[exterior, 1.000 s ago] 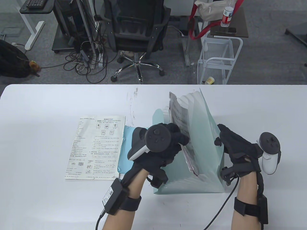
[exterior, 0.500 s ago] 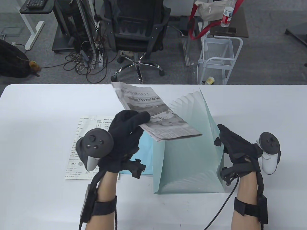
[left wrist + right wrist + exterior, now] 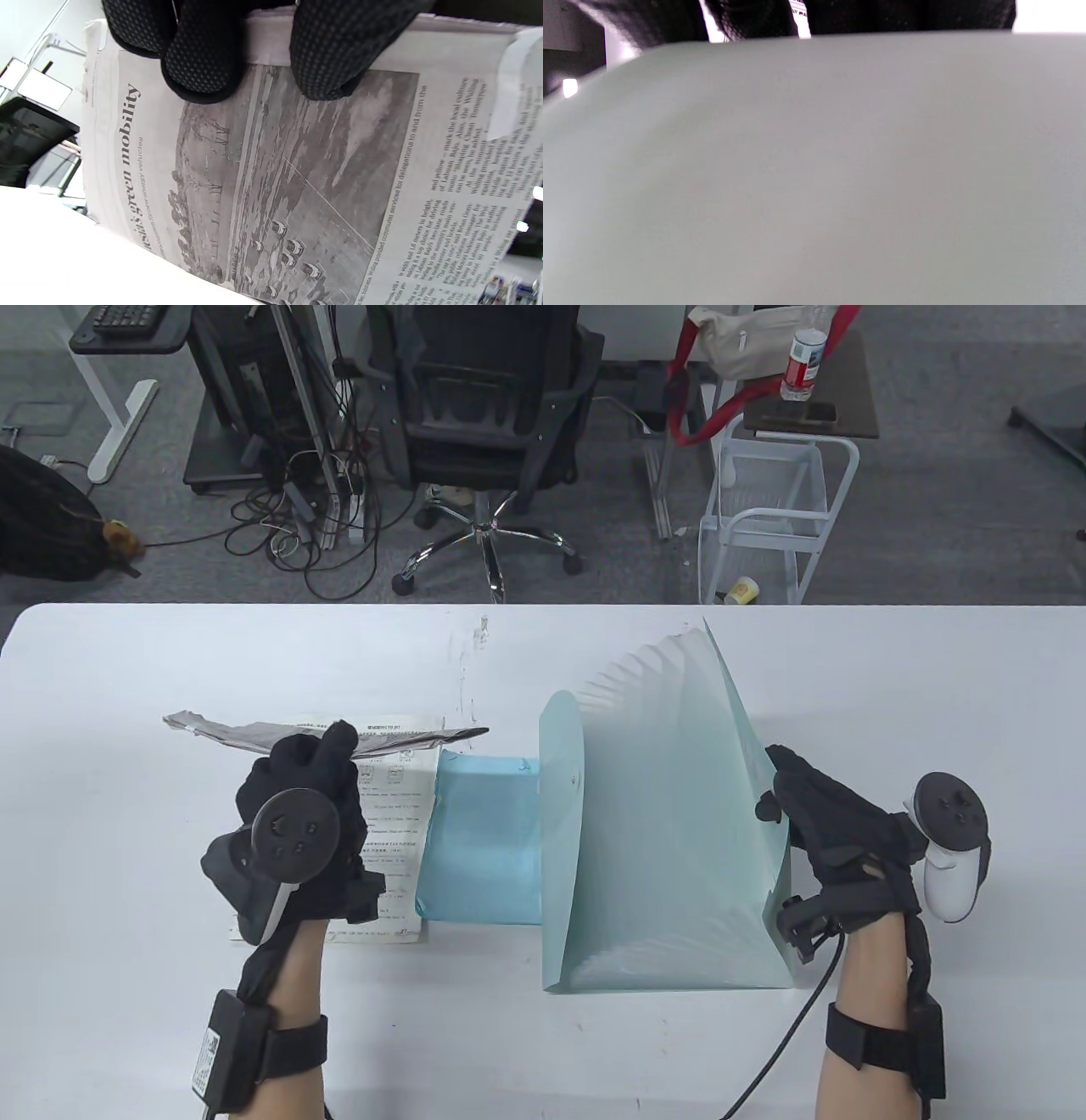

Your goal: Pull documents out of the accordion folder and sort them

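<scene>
A pale green accordion folder (image 3: 670, 831) stands fanned open at the table's centre right. My right hand (image 3: 827, 823) rests against its right wall, which fills the right wrist view (image 3: 814, 178). My left hand (image 3: 310, 797) grips a folded newspaper (image 3: 254, 729) at its edge and holds it nearly flat just above a printed worksheet (image 3: 386, 823) lying left of the folder. In the left wrist view my fingers (image 3: 203, 63) pinch the newspaper (image 3: 297, 182) along its fold. A light blue sheet (image 3: 484, 840) lies flat between worksheet and folder.
The white table (image 3: 127, 687) has bare room at its left and front. Behind its far edge stand an office chair (image 3: 484, 415) and a white wire cart (image 3: 776, 517).
My left hand pulled the newspaper out of the folder, lifted it, then carried it left and down over the worksheet. My right hand stayed on the folder's right wall.
</scene>
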### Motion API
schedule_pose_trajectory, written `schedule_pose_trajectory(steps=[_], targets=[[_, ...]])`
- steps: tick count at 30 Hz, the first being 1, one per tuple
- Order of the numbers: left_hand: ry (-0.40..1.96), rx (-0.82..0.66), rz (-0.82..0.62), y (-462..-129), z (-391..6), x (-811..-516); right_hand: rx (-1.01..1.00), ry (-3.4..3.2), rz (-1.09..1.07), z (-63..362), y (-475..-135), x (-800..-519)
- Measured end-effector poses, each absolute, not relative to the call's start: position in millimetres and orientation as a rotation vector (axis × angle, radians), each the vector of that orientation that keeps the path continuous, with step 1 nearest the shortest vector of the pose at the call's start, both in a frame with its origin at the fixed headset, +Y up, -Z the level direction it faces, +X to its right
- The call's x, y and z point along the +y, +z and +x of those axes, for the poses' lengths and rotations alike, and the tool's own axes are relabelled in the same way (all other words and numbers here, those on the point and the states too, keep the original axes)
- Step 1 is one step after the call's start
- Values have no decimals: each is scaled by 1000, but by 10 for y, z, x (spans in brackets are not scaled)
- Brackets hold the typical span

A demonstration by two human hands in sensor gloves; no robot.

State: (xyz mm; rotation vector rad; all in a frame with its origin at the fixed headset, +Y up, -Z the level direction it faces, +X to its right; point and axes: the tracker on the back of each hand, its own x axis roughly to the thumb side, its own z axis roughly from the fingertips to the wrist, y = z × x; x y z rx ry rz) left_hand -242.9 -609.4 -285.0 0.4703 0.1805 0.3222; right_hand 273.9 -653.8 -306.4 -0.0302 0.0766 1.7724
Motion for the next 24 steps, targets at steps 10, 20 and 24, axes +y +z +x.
schedule_pose_trajectory(steps=[10,20,24], targets=[[259,183,428,-3059,-2100,-6544,86,1777,-24,2727,-3073,-6551],[279,181,396,-3127,-1923,-6777,88,1774,-25,2735,-3079,-6557],[196,174,379,-3100,-1879,-6836,90,1768,-25,2739,-3079,-6558]])
